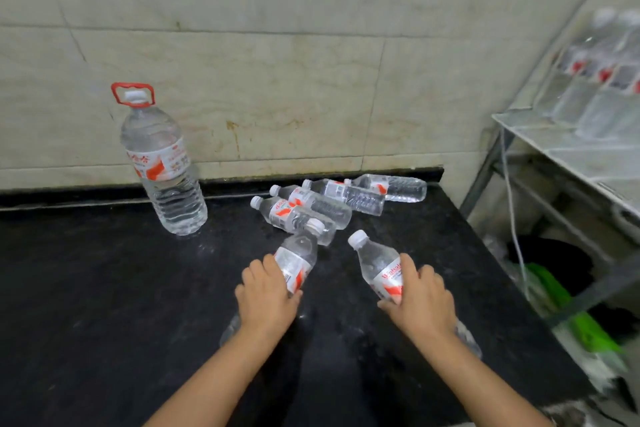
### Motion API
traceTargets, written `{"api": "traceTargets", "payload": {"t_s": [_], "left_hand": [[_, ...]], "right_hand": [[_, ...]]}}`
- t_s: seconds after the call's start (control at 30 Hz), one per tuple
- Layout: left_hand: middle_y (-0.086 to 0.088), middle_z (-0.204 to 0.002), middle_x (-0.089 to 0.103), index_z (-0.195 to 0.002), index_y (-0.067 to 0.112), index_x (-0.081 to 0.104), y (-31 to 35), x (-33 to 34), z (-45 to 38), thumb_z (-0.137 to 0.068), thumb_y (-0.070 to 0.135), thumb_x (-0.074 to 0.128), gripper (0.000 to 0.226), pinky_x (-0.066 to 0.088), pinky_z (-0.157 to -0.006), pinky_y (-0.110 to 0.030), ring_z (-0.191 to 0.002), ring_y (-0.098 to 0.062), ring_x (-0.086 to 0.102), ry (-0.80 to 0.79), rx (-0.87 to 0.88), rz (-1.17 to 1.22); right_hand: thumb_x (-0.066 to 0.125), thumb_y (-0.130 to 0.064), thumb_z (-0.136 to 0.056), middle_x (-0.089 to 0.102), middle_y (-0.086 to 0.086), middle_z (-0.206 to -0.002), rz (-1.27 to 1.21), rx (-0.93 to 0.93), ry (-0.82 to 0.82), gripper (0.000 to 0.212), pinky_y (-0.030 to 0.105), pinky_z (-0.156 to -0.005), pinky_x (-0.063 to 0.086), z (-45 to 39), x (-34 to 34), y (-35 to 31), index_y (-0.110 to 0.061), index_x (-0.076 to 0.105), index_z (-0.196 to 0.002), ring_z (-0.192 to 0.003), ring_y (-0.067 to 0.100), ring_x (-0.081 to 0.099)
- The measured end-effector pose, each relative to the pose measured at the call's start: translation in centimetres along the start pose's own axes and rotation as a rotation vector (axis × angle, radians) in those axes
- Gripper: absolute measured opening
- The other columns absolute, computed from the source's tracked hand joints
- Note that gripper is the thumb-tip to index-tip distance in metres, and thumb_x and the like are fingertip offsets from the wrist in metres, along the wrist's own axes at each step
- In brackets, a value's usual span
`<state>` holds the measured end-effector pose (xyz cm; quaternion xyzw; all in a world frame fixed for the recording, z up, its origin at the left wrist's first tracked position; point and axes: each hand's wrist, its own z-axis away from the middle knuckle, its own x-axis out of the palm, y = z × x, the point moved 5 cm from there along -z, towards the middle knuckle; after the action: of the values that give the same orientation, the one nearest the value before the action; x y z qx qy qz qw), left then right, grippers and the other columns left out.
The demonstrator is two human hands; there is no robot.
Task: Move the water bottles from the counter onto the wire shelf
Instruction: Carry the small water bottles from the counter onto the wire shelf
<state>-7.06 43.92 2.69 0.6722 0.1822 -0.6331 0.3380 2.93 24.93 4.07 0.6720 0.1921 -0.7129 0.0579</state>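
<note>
My left hand [266,298] grips a small clear water bottle [299,253] with a red-and-white label, its cap pointing away from me. My right hand [424,298] grips a second small bottle [375,260], cap tilted up and to the left. Both bottles are low over the black counter [104,305]. Behind them, several more small bottles [329,204] lie on their sides in a loose pile near the wall. The wire shelf [568,149] stands at the right, holding several blurred upright bottles [602,73].
A large water jug [162,170] with a red handle stands upright at the back left of the counter. Tiled wall runs behind. Below the shelf, past the counter's right edge, lie dark and green items [561,295] and a hanging cord.
</note>
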Motion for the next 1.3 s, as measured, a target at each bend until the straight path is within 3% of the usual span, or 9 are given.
{"api": "traceTargets", "payload": {"t_s": [0.23,0.5,0.67,0.77,1.17,1.3], "left_hand": [[-0.014,-0.13,0.04,-0.129,0.005,0.031,16.9,-4.4,2.2,-0.083,0.045,0.058,0.066,0.037,-0.095,-0.037,-0.12,-0.029,0.04,0.172,0.159,0.063],[-0.025,-0.115,0.05,-0.117,-0.004,0.045,35.8,-8.0,6.4,-0.08,0.038,0.064,0.059,0.038,-0.083,-0.045,-0.107,-0.04,0.046,0.418,0.257,0.294],[-0.029,-0.098,0.055,-0.103,-0.007,0.053,44.3,-9.3,6.3,-0.078,0.035,0.066,0.051,0.042,-0.073,-0.047,-0.092,-0.043,0.051,0.573,0.38,0.385],[-0.024,-0.1,0.055,-0.106,-0.004,0.053,49.0,-9.8,5.1,-0.079,0.047,0.056,0.058,0.044,-0.073,-0.044,-0.094,-0.039,0.052,0.593,0.428,0.424],[-0.011,-0.12,0.046,-0.125,0.006,0.038,64.5,-7.2,-3.1,-0.076,0.04,0.069,0.068,0.038,-0.09,-0.029,-0.11,-0.023,0.043,0.432,0.5,0.629],[-0.01,-0.123,0.041,-0.128,0.007,0.035,67.7,-5.2,-5.3,-0.073,0.037,0.073,0.073,0.04,-0.097,-0.033,-0.114,-0.023,0.041,0.351,0.458,0.805]], "right_hand": [[0.067,-0.047,-0.076,0.044,0.011,-0.124,-0.07,0.061,0.241,0.079,0.036,-0.093,0.04,-1.4,-11.6,12.3,-0.021,0.024,-0.137,-0.118,0.028,0.044],[0.071,-0.044,-0.073,0.044,0.016,-0.122,-0.15,0.086,0.488,0.082,0.041,-0.091,0.041,-1.8,-22.4,29.3,-0.016,0.026,-0.136,-0.114,0.033,0.044],[0.068,-0.047,-0.076,0.043,0.013,-0.124,-0.161,0.084,0.549,0.081,0.035,-0.09,0.04,-4.4,-26.8,36.4,-0.017,0.023,-0.137,-0.113,0.028,0.043],[0.069,-0.048,-0.075,0.044,0.012,-0.126,-0.206,0.084,0.576,0.084,0.034,-0.091,0.04,-7.2,-28.6,39.5,-0.017,0.023,-0.139,-0.114,0.026,0.044],[0.07,-0.045,-0.075,0.038,0.009,-0.138,-0.332,0.046,0.58,0.09,0.035,-0.1,0.039,-21.0,-32.2,46.5,-0.019,0.018,-0.143,-0.126,0.024,0.04],[0.073,-0.037,-0.074,0.035,0.006,-0.142,-0.489,-0.043,0.534,0.09,0.032,-0.101,0.037,-25.6,-31.8,48.4,-0.019,0.019,-0.144,-0.129,0.021,0.038]]}}
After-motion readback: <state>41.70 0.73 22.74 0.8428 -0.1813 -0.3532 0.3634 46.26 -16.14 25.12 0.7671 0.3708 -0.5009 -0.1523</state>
